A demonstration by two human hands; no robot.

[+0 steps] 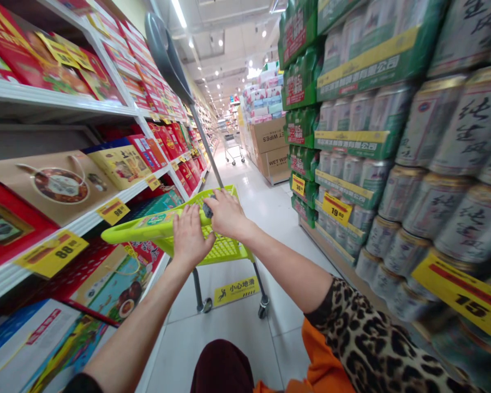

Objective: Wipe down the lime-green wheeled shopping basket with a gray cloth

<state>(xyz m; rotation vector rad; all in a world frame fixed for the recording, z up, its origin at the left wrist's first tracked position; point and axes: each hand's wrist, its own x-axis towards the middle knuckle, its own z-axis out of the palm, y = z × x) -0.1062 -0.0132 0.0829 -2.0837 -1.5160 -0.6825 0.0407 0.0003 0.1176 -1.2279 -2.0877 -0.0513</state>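
Head view — hands (228, 214) on lime shopping cart (223, 248), shelf edge (82, 219) left

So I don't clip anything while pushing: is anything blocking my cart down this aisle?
Nothing stands right ahead of the lime-green shopping cart. Farther down the aisle, a wire shopping cart stands on the floor, near a stack of cardboard cartons on the right.

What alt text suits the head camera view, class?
A person's left hand and right hand hold the handle of a lime-green shopping cart in a supermarket aisle, with shelves of red boxed goods to the left and stacked cans to the right.
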